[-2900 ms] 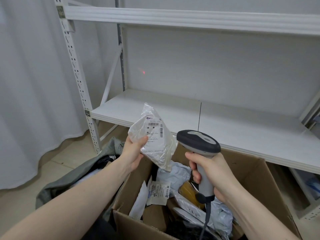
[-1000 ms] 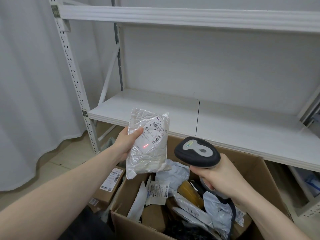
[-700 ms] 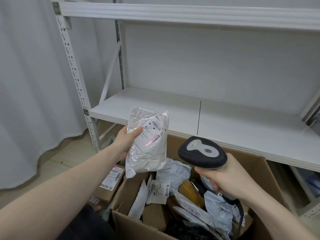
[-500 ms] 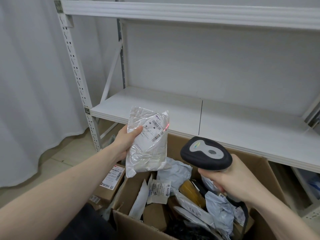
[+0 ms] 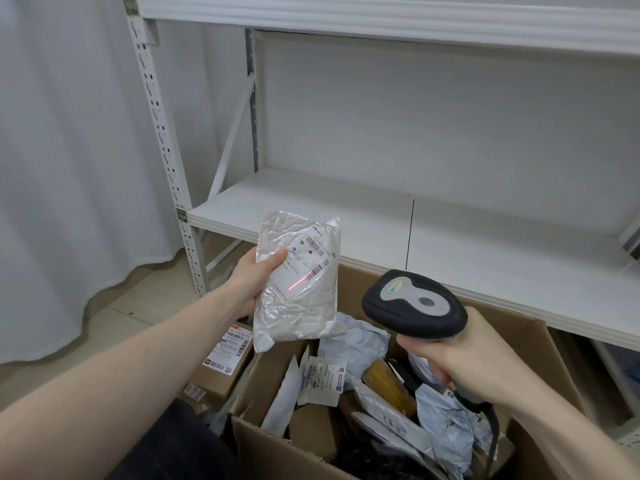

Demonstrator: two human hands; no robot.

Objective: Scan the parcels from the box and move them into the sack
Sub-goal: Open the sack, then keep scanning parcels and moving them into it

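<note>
1. The left hand (image 5: 251, 284) is holding a white parcel (image 5: 298, 282) up at the centre left of the frame, above the box's left edge, with the thumb pressing the front face near the label and the other fingers hidden behind it.
2. The right hand (image 5: 465, 363) is gripping the handle of a scanner (image 5: 414, 306) at the centre right, fingers wrapped tight round it; its dark head is pointing toward the parcel.
3. A red scan line (image 5: 300, 283) is falling on the label just below and left of the barcode (image 5: 317, 271), touching its lower end, so the read is probably not yet clean.
4. The parcel is looking light and soft: a crinkled glossy film bag with a limp tail hanging at its lower left corner. It will likely flex and slide, so the grip is best kept on the padded edge, clear of the label.
5. The cardboard box (image 5: 277, 448) is filling the lower middle of the frame, holding many more bagged parcels.
6. A small labelled carton (image 5: 225, 362) is lying just left of the box, lower left of centre; the sack itself is not plainly visible.
</note>
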